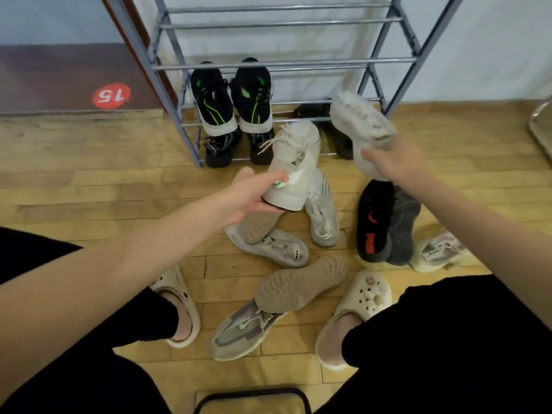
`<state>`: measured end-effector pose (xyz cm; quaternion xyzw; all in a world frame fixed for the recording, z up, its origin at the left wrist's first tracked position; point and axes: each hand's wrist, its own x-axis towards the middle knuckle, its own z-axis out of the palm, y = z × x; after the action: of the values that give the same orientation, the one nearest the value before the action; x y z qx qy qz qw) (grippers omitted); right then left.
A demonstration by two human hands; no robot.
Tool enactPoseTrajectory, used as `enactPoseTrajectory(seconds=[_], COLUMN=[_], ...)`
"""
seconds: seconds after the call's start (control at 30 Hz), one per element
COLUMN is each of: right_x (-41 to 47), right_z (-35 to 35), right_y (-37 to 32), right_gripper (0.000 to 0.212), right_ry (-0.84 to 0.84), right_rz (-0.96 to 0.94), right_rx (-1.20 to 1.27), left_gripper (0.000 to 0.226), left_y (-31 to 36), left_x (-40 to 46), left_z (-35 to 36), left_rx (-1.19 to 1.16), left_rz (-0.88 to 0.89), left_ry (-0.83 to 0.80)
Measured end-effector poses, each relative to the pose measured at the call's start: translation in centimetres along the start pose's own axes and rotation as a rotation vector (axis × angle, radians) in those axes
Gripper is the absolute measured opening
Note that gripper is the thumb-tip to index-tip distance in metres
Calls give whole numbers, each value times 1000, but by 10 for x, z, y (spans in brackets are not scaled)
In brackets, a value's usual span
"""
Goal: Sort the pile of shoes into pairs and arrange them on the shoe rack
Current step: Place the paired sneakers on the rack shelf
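My left hand (254, 194) grips the heel of a white laced sneaker (294, 162), held toe-up in front of the grey metal shoe rack (283, 62). My right hand (394, 162) grips a second white sneaker (360, 121), raised near the rack's lower right rails. A black-and-green pair (231, 98) sits on a lower shelf, and dark shoes (221, 147) stand beneath it. On the floor lies a pile: white sneakers (277, 246), a black-and-red shoe (373, 222) beside a grey one (403, 225), and beige sneakers (298, 285).
My feet wear cream clogs (367, 297) on the wooden floor at both sides of the pile. A pale pinkish sneaker (439, 252) lies at the right. A dark stool edge (254, 394) shows at the bottom. A red "15" sticker (111, 95) marks the wall base.
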<state>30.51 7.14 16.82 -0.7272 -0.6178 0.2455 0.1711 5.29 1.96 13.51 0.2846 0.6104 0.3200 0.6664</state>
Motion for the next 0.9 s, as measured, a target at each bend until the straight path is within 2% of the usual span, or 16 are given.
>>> enactPoseTrajectory(seconds=[0.13, 0.27, 0.33, 0.5, 0.6, 0.7, 0.9], right_x=[33, 81, 112, 163, 188, 205, 208], right_z=[2, 16, 25, 45, 57, 65, 82], right_y=[2, -1, 2, -9, -14, -16, 5], right_gripper=[41, 61, 70, 61, 68, 75, 88], right_ry=[110, 136, 136, 155, 194, 214, 119], right_rz=[-64, -7, 15, 52, 95, 116, 110], right_rx=[-27, 33, 70, -6, -19, -15, 11], left_gripper=[75, 91, 83, 62, 63, 70, 58], left_y=[25, 50, 62, 78, 89, 100, 91], left_x=[40, 96, 124, 187, 214, 229, 248], left_z=[26, 43, 48, 52, 55, 63, 73], left_rx=[6, -145, -210, -131, -154, -221, -253], left_rz=[107, 118, 125, 213, 241, 235, 110], left_ry=[-4, -32, -23, 35, 22, -21, -58])
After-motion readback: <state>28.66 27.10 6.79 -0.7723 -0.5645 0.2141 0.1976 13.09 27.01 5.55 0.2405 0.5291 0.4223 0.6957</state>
